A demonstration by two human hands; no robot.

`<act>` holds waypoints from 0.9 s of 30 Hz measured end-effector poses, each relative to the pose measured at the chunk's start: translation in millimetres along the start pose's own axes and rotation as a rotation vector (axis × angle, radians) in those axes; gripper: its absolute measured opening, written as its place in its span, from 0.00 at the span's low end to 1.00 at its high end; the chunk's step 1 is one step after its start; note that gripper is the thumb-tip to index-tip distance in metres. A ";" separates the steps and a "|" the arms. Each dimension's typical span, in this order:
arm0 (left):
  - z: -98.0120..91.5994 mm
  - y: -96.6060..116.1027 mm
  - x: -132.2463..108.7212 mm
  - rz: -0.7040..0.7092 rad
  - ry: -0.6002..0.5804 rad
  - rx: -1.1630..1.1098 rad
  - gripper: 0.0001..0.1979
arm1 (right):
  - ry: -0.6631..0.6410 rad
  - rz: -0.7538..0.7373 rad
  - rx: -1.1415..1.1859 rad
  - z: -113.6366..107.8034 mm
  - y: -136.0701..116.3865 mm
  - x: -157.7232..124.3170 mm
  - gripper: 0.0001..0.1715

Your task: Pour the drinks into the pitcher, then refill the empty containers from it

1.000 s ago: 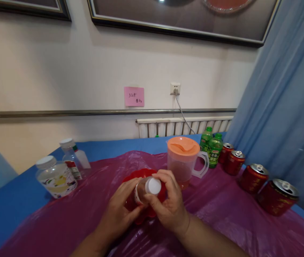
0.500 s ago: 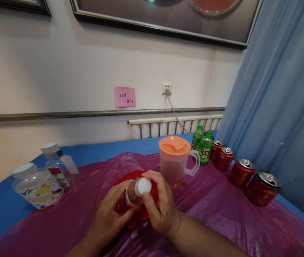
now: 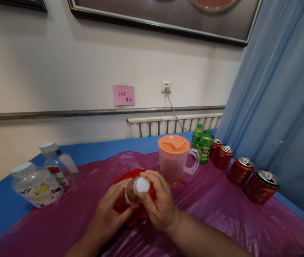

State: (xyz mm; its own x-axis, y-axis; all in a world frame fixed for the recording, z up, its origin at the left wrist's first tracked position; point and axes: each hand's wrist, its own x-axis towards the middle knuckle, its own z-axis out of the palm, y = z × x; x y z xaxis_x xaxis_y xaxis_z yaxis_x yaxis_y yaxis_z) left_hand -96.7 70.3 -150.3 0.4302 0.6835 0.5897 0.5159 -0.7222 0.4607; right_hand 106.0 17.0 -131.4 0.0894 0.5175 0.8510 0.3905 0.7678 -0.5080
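A clear bottle [image 3: 131, 192] with a white cap [image 3: 142, 185] is between my hands, its cap tilted up toward me. My left hand [image 3: 108, 210] wraps round the bottle's body from the left. The fingers and thumb of my right hand [image 3: 160, 200] close on the cap from the right. Beneath them lies a red dish [image 3: 134, 222] with a wavy rim, mostly covered by my hands. Just behind my right hand stands a clear pitcher [image 3: 171, 162] with an orange lid and some pinkish liquid low inside.
Two clear white-capped containers, a wide jar [image 3: 37, 191] and a bottle [image 3: 61, 167], stand at left. Right of the pitcher are green bottles [image 3: 204, 150] and several red cans [image 3: 261, 187]. Purple plastic sheeting [image 3: 211, 221] covers much of the blue table. A blue curtain [image 3: 280, 96] hangs at right.
Both hands keep their hold on the bottle and its cap, with barely any motion. The whole view has shifted slightly. Everything on the table stays in place.
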 end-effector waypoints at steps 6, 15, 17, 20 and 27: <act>-0.5 2.1 0.6 -0.014 -0.002 0.003 0.29 | 0.000 -0.001 -0.013 -0.5 -0.1 -2.4 0.26; -1.7 8.4 -1.2 -0.047 -0.026 -0.029 0.28 | 0.047 0.054 0.035 1.9 1.8 -7.0 0.21; -1.5 7.4 -2.5 -0.048 -0.030 -0.021 0.28 | 0.030 0.035 0.023 0.7 2.5 -7.3 0.22; -1.2 6.5 -3.9 -0.047 -0.046 -0.022 0.28 | 0.002 0.022 0.017 -0.9 3.4 -7.8 0.22; -1.1 6.9 -5.4 -0.048 -0.067 -0.020 0.30 | -0.018 0.013 -0.004 -0.9 3.0 -10.2 0.25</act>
State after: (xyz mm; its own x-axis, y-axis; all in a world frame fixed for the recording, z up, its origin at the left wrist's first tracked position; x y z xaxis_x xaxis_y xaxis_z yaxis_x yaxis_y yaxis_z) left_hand -96.2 61.5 -149.6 0.4540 0.7226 0.5213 0.5223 -0.6899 0.5013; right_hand 107.1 13.6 -141.5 0.0778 0.5341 0.8418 0.3935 0.7594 -0.5181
